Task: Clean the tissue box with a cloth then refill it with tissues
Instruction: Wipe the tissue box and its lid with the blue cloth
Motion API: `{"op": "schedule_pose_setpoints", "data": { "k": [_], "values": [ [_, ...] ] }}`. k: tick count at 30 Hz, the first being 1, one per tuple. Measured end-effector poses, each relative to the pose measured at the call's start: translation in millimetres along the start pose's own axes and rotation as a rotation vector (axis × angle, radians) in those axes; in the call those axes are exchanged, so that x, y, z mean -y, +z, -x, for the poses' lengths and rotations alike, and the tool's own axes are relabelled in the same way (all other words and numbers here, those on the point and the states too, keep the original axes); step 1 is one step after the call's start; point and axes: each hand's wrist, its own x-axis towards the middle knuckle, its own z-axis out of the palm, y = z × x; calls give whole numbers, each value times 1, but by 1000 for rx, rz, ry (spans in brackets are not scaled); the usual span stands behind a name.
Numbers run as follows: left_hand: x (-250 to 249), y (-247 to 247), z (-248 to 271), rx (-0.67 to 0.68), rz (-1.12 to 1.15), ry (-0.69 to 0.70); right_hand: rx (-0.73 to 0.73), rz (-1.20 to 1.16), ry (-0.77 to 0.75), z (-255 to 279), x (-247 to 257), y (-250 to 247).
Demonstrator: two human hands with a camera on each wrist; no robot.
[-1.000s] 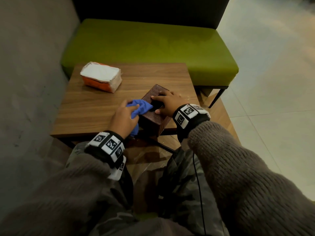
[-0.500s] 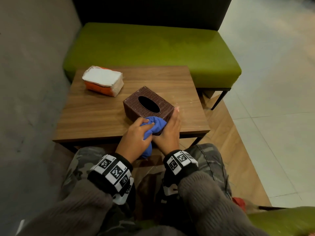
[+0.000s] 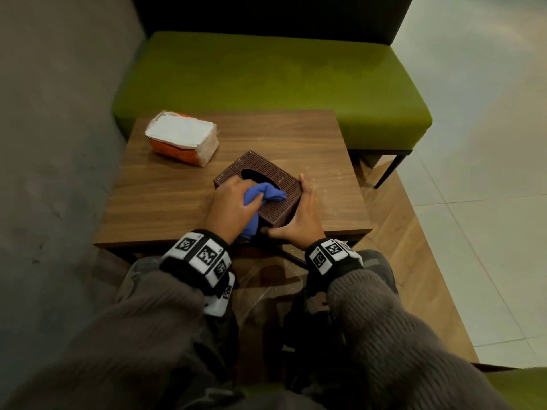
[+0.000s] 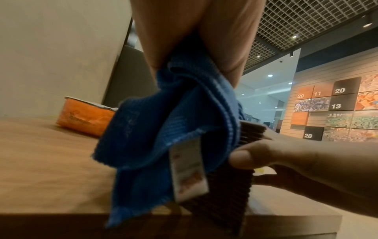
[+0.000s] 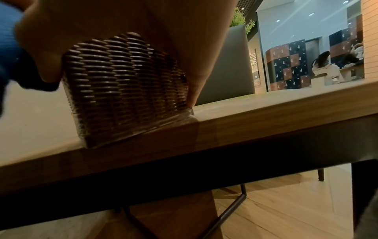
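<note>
A brown woven tissue box (image 3: 268, 170) (image 5: 122, 89) stands near the front edge of the wooden table (image 3: 165, 202), its oval opening facing up. My left hand (image 3: 233, 202) (image 4: 194, 32) grips a bunched blue cloth (image 3: 265, 194) (image 4: 163, 129) and presses it on the box's top, just in front of the opening. My right hand (image 3: 305, 214) (image 5: 143, 19) clasps the box's near right corner, fingers along the right side and thumb on the near side. A tissue pack (image 3: 183, 137) (image 4: 85, 119), orange with white tissues showing, lies at the table's far left.
A green bench (image 3: 266, 84) stands behind the table, and a grey wall runs along the left. The box sits close to the table's front edge (image 5: 266, 116). Tiled floor lies to the right. My knees are under the table's near side.
My left hand has brought the cloth up from the box's near side onto its top. My right hand has shifted from the near side to the near right corner.
</note>
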Motion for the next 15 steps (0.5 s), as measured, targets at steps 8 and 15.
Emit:
{"op": "schedule_pose_setpoints", "data": {
  "k": [8, 15],
  "values": [
    [-18, 33, 14, 55, -460, 292, 21, 4, -22, 6, -3, -4],
    [5, 36, 33, 145, -171, 550, 45, 3, -10, 12, 1, -7]
  ]
}}
